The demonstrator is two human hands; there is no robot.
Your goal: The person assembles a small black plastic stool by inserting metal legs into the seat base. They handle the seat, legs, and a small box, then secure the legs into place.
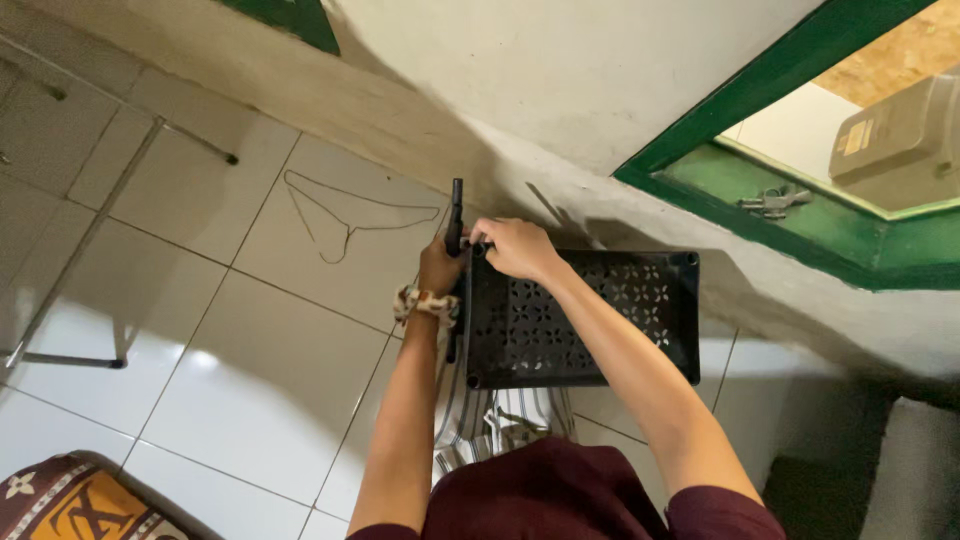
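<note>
A black perforated plastic shelf panel (590, 315) lies flat below me, against the wall. My left hand (440, 265), with a patterned scrunchie on the wrist, grips a black upright post (456, 212) at the panel's far left corner. My right hand (515, 248) presses down on that same corner, fingers curled over the rim next to the post.
A wire clothes hanger (345, 215) lies on the white floor tiles to the left. Metal frame legs (90, 240) stand at far left. A green window frame (800, 210) with a metal latch is at the right. A patterned cushion (75, 500) sits at bottom left.
</note>
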